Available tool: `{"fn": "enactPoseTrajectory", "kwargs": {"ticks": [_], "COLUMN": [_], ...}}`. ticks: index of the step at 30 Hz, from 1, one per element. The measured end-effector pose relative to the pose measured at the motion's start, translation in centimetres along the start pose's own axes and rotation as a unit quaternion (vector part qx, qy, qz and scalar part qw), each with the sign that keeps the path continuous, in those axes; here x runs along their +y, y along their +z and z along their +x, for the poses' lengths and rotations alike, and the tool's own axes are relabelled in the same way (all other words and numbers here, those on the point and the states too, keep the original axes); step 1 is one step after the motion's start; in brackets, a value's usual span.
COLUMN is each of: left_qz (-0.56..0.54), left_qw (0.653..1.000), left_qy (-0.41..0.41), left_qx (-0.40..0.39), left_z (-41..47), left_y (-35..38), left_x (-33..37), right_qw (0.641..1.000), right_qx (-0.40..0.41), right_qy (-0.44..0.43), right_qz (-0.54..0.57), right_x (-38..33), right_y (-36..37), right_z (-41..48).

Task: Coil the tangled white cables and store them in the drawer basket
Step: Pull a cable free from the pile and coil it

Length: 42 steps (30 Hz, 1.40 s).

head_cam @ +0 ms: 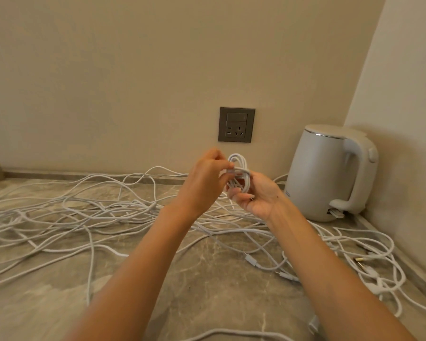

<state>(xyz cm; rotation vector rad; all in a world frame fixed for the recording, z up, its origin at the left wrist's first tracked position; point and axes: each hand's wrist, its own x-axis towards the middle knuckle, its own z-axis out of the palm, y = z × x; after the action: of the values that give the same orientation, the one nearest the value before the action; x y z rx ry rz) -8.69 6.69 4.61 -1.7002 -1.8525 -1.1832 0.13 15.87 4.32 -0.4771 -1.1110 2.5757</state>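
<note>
Head cam, the only view here: you've got a small white coil (pixel 240 177) held up in the air between both hands, in front of the wall and above the counter (pixel 207 286). Your right hand (pixel 253 196) is palm-up with the fingers curled round the lower part of the coil, so it's clamped on it. Your left hand (pixel 204 184) comes in from the other side, thumb and fingertips pinched together on a strand that crosses the coil's middle.

The rest of the loose cables (pixel 84 212) lie in a big tangle all over the marble-look counter, from the left edge across to the right under your arms. A couple of plug ends (pixel 251 260) lie beside your right forearm.

A white kettle (pixel 330 173) stands in the back right corner, and some of the loose cables run right up to its base. A grey wall socket (pixel 236 124) sits on the wall just above your hands.
</note>
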Motion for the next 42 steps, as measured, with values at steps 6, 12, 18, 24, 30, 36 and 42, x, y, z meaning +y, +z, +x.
{"fn": "enactPoseTrajectory", "kwargs": {"ticks": [6, 12, 18, 24, 30, 36, 42], "left_qz": [0.122, 0.158, 0.123, -0.052, -0.090, 0.027, -0.045], "left_qw": [0.990, 0.982, 0.989, 0.998, 0.990, 0.996, 0.998], "left_qy": [0.067, 0.089, 0.070, -0.021, -0.070, 0.033, 0.023], "left_qx": [-0.028, -0.045, -0.033, 0.016, -0.085, -0.073, 0.047], "left_z": [-0.3, -0.6, -0.7, 0.0, 0.4, 0.9, 0.3], "left_y": [0.3, 0.3, 0.6, 0.3, -0.9, -1.2, 0.0], "left_x": [0.3, 0.9, 0.5, 0.7, -0.3, 0.7, 0.4], "right_qw": [1.000, 0.999, 0.998, 0.999, 0.992, 0.990, 0.992], "right_qx": [0.006, 0.019, 0.023, -0.001, 0.007, 0.000, -0.045], "right_qy": [0.012, -0.003, -0.011, 0.020, 0.067, 0.075, 0.086], "right_qz": [-0.017, -0.049, -0.059, -0.037, -0.102, -0.118, -0.076], "right_x": [0.2, 0.3, 0.2, -0.5, -0.5, -0.2, -0.3], "right_y": [-0.4, -0.1, -0.1, -0.7, -1.0, -1.0, -1.0], "right_z": [-0.1, -0.1, 0.1, 0.0, -0.1, 0.1, 0.1]}}
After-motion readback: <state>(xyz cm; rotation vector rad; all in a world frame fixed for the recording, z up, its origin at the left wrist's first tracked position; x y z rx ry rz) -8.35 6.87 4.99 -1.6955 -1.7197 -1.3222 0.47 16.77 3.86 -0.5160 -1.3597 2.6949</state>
